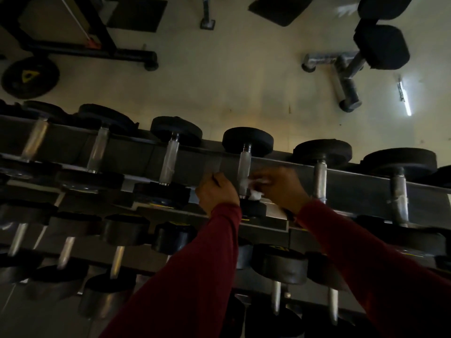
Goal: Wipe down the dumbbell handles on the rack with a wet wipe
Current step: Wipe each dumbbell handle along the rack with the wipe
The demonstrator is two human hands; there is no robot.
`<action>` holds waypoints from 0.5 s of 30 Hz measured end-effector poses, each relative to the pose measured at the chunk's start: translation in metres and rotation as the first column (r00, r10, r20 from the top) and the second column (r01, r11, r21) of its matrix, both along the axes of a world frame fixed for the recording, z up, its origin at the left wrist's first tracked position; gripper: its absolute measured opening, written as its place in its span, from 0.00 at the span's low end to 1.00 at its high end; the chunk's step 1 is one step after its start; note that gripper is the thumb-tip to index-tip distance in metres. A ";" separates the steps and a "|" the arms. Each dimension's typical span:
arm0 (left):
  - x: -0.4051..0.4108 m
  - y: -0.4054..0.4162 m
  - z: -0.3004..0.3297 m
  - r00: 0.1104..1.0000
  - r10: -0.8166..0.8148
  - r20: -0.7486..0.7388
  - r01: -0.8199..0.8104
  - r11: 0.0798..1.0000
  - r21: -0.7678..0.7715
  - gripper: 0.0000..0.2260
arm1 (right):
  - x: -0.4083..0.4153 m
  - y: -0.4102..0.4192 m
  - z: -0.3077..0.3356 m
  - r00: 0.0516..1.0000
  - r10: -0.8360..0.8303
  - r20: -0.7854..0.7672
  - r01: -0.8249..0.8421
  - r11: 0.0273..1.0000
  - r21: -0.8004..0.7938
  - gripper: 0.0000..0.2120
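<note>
A dumbbell with black round heads and a pale metal handle point(244, 167) lies on the top tier of the rack point(353, 189), in the middle of the view. My right hand point(280, 186) holds a white wet wipe point(255, 193) against the near end of that handle. My left hand point(217, 192), fingers curled, sits just left of the same handle, by the rack's near rail; what it holds is hidden. Both arms wear dark red sleeves.
More dumbbells line the top tier on both sides point(170, 162) point(320, 176), and two lower tiers point(117, 259) hold several more. Beyond the rack lie a weight plate point(29, 78), a black machine frame point(92, 45) and a bench point(380, 47) on pale floor.
</note>
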State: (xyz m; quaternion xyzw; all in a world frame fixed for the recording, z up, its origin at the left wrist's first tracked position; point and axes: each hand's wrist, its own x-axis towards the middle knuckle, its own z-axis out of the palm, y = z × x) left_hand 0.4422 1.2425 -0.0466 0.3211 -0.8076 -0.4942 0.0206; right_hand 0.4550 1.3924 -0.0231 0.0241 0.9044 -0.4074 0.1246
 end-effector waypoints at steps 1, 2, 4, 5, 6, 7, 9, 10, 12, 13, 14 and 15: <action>0.002 0.000 0.002 0.999 -0.039 -0.006 0.039 0.997 -0.061 0.21 | 0.007 0.008 0.007 0.986 -0.141 0.092 0.154 0.975 -0.157 0.09; 0.004 0.001 0.004 0.995 -0.098 -0.015 0.095 0.987 -0.130 0.21 | 0.013 0.017 0.014 0.947 -0.233 0.222 0.296 0.902 -0.314 0.09; 0.013 0.007 0.011 0.970 -0.243 -0.018 0.229 0.936 -0.268 0.14 | 0.029 0.041 0.030 0.866 -0.272 0.419 0.468 0.734 -0.491 0.10; 0.021 0.012 0.016 0.952 -0.305 -0.022 0.280 0.900 -0.334 0.09 | 0.037 0.056 0.036 0.845 -0.271 0.460 0.505 0.688 -0.522 0.11; 0.031 0.020 0.023 0.936 -0.350 -0.023 0.314 0.864 -0.395 0.06 | 0.044 0.071 0.041 0.829 -0.268 0.490 0.530 0.654 -0.539 0.11; 0.043 0.030 0.031 0.927 -0.374 -0.025 0.327 0.839 -0.434 0.04 | 0.051 0.086 0.045 0.817 -0.268 0.511 0.549 0.632 -0.547 0.11; 0.067 0.057 0.040 0.911 -0.406 -0.073 0.329 0.822 -0.465 0.03 | 0.063 0.114 0.051 0.806 -0.269 0.528 0.562 0.626 -0.540 0.10; 0.078 0.074 0.043 0.898 -0.426 -0.109 0.335 0.824 -0.457 0.02 | 0.069 0.126 0.052 0.813 -0.264 0.519 0.548 0.649 -0.528 0.10; 0.094 0.110 0.043 0.886 -0.446 -0.124 0.369 0.842 -0.395 0.02 | 0.080 0.149 0.048 0.834 -0.306 0.460 0.516 0.727 -0.453 0.09; 0.098 0.128 0.045 0.906 -0.416 -0.081 0.371 0.871 -0.321 0.02 | 0.083 0.159 0.042 0.837 -0.365 0.407 0.514 0.779 -0.359 0.07; 0.098 0.144 0.043 0.938 -0.347 -0.007 0.338 0.917 -0.214 0.03 | 0.085 0.167 0.037 0.837 -0.426 0.343 0.514 0.828 -0.223 0.06; 0.096 0.158 0.042 0.962 -0.256 0.098 0.265 0.960 -0.087 0.07 | 0.084 0.173 0.031 0.855 -0.441 0.274 0.475 0.877 -0.071 0.06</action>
